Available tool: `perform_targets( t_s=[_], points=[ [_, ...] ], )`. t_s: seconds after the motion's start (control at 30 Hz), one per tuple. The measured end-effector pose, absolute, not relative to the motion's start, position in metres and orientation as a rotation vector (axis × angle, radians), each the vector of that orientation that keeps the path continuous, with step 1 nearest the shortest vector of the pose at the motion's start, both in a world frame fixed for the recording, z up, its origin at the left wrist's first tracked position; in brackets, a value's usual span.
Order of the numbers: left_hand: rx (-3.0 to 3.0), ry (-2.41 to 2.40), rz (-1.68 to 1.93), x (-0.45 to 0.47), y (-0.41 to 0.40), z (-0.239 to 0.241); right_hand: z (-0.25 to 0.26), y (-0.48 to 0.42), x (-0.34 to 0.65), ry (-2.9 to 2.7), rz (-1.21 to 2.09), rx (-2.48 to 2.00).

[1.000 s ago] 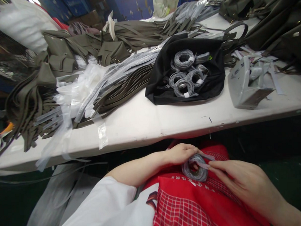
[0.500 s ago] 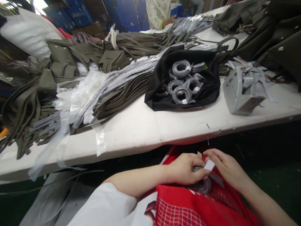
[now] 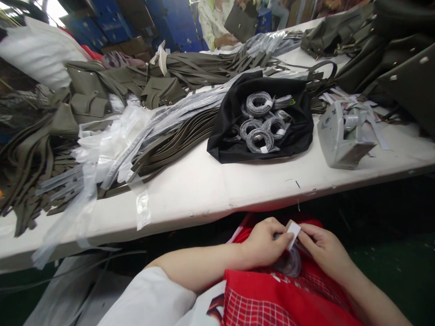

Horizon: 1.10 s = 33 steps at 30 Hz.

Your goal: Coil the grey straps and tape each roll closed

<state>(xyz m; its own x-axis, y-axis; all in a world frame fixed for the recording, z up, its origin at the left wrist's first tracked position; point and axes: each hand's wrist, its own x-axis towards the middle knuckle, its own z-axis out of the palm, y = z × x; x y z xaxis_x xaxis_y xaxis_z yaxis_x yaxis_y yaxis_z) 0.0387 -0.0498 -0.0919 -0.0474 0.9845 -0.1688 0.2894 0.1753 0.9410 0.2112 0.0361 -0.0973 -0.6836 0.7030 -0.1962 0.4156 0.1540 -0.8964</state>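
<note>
Over my lap, my left hand [image 3: 266, 243] is closed on a coiled strap in clear plastic [image 3: 290, 263], much of it hidden by the fingers. A small white piece of tape or paper [image 3: 293, 231] sticks up from the coil beside my left thumb. My right hand [image 3: 322, 248] pinches the white piece's right edge between thumb and forefinger. Ahead on the table, several similar plastic-wrapped coils [image 3: 258, 103] with white bands lie in a black cloth bag [image 3: 223, 134].
A grey tape dispenser [image 3: 341, 137] stands right of the black bag on the white-covered table [image 3: 190, 192]. Dark olive straps [image 3: 177, 143] and plastic sleeves [image 3: 113, 138] are heaped to the left. Olive bag pieces [image 3: 410, 70] pile up at right. Across the table a person [image 3: 216, 20] handles a dark panel.
The white piece stands more upright now, and my right fingers have come down onto its edge. The person across the table has lifted a dark panel into view. My view has shifted slightly.
</note>
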Motion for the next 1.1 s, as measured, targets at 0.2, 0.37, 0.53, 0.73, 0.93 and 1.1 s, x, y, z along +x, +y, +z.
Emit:
perform_targets(
  t_s=[0.2, 0.37, 0.53, 0.73, 0.93, 1.1],
  points=[
    [1.203, 1.622, 1.004, 0.044, -0.051, -0.096, -0.091, 0.05, 0.216, -2.123, 1.85, -0.935],
    [1.147, 1.628, 0.991, 0.044, -0.054, -0.099, -0.095, 0.057, 0.209, -2.114, 1.958, -1.039],
    [1.165, 1.622, 0.946, 0.045, -0.056, -0.094, -0.094, 0.061, 0.202, -2.028, 2.209, -1.034],
    [1.081, 1.438, 0.611, 0.029, -0.045, -0.091, -0.077, 0.053, 0.206, -2.716, 1.332, -0.819],
    [0.534, 1.018, 0.878, 0.009, -0.018, -0.095, -0.078, 0.035, 0.219, -2.848, 0.589, -0.513],
    [0.62, 1.036, 0.932, 0.012, -0.004, -0.083, -0.063, 0.052, 0.225, -2.687, 0.486, -0.578]
  ],
)
